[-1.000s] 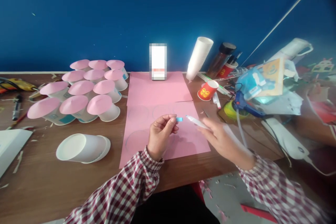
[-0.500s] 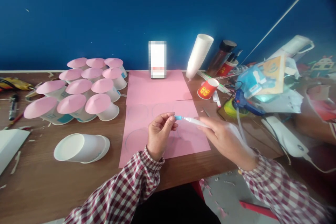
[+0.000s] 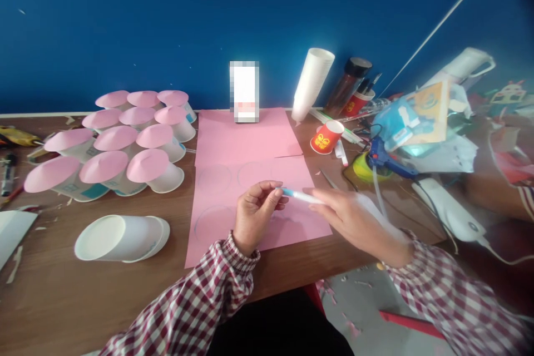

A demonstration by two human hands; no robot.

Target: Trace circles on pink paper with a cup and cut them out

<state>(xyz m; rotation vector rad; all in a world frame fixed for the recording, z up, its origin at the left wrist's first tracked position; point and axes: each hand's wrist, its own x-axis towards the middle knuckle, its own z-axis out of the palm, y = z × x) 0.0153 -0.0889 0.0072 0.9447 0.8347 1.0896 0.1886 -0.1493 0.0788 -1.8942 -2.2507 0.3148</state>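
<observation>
Above a pink paper sheet [image 3: 300,175], my left hand [image 3: 256,214] pinches the blue cap [image 3: 287,192] of a felt-tip pen between thumb and fingers. The white barrel of the felt-tip pen [image 3: 307,197] is in my right hand [image 3: 361,225], its tip end meeting the cap. Drawn circle outlines show on the paper, some of them hidden behind my hands. Another pink sheet [image 3: 246,142] lies at the far side of it.
Several white paper cups with pink cones [image 3: 110,136] stand at left; white cups [image 3: 123,236] lie nearer. Behind are a phone [image 3: 244,92] and a tall cup stack [image 3: 312,83]. At right are a red cup [image 3: 327,137], glue gun [image 3: 390,161], white device [image 3: 453,214] and another person's arm [image 3: 496,194].
The gap between cap and pen has closed, the pen's tip now inside the blue cap. My right hand has moved slightly left towards my left hand. The view has shifted a little.
</observation>
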